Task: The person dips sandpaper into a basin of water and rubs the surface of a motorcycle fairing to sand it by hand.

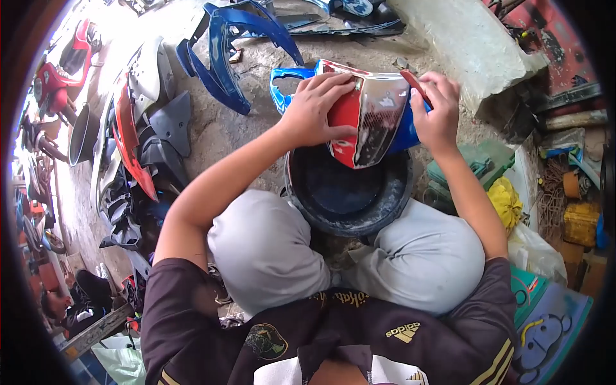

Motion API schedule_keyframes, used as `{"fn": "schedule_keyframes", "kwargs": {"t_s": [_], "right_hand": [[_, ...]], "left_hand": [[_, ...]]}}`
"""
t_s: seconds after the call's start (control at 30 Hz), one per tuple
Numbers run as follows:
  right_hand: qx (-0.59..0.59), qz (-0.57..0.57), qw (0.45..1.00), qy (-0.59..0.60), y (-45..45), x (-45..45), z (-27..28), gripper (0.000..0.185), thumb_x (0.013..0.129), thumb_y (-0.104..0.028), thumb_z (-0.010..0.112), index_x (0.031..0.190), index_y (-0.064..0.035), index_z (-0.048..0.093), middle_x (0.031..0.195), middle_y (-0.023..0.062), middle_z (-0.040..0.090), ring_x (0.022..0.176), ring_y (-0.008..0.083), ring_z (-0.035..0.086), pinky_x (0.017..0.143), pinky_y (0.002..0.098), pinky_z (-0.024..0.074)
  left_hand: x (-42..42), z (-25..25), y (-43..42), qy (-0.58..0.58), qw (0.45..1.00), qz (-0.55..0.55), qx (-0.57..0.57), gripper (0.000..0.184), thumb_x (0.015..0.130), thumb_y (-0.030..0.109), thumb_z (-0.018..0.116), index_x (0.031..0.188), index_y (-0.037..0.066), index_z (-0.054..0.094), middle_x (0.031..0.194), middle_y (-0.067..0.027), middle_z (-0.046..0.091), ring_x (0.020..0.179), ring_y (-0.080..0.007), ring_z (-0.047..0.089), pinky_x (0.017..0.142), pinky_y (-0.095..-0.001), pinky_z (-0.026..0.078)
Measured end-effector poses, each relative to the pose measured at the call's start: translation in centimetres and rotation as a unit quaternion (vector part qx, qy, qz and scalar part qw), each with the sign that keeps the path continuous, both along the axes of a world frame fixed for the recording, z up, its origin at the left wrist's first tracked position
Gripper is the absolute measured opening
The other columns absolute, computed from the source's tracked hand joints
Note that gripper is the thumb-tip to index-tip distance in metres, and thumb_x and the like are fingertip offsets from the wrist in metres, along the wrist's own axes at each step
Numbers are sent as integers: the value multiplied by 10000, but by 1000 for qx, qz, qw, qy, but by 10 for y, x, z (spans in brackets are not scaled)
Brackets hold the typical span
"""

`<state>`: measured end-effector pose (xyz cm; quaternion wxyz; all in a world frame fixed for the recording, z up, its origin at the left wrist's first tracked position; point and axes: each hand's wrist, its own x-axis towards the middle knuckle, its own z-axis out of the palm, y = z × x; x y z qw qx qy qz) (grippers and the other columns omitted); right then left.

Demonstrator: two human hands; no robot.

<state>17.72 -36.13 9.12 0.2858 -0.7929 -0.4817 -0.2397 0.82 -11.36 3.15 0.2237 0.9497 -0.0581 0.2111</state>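
A motorcycle fairing panel in red, silver-white, black and blue is held tilted above a round black basin. My left hand grips the panel's left side, fingers over the top and thumb on the red face. At its upper right edge, my right hand pinches a small reddish-brown piece of what looks like sandpaper against the panel. Bare, scuffed patches show on the panel's middle. The basin sits between my knees and looks dark inside; the panel hides its back rim.
A blue fairing frame lies ahead on the concrete floor. Grey, red and black body panels are piled at left. A pale stone block stands at upper right. A yellow bag and green plastic lie at right.
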Motion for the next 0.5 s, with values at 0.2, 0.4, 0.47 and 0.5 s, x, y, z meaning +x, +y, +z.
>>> {"fn": "schedule_keyframes", "kwargs": {"t_s": [0.2, 0.4, 0.47, 0.5], "right_hand": [[-100, 215, 971, -37, 9, 0, -24, 462, 799, -12, 752, 1261, -34, 739, 1245, 110, 720, 1032, 318, 661, 938, 440, 578], [-131, 215, 965, -69, 15, -10, -21, 456, 813, -72, 801, 1265, -40, 752, 1297, 86, 705, 1069, 309, 647, 939, 418, 581], [-110, 229, 965, -67, 14, 2, -26, 412, 828, -78, 801, 1233, -22, 755, 1276, 93, 713, 1052, 309, 656, 920, 405, 588], [-100, 237, 964, -66, 15, 6, -27, 391, 835, -81, 801, 1217, -13, 756, 1266, 96, 718, 1044, 309, 661, 910, 398, 591]], "left_hand": [[-5, -24, -11, -66, 998, 16, -15, 977, 728, 581, 916, 1540, 133, 609, 1661, -67, 544, 1524, -311, 484, 1255, -548, 329], [-11, -22, -11, -48, 999, 12, -18, 977, 724, 581, 918, 1541, 141, 613, 1667, -57, 537, 1510, -303, 492, 1243, -553, 328], [-17, -23, -16, -50, 999, 9, -9, 988, 697, 579, 932, 1526, 140, 622, 1661, -75, 543, 1498, -315, 499, 1231, -546, 333], [-20, -23, -18, -50, 999, 9, -4, 993, 684, 579, 939, 1519, 140, 627, 1657, -84, 545, 1492, -321, 503, 1226, -543, 335]]}}
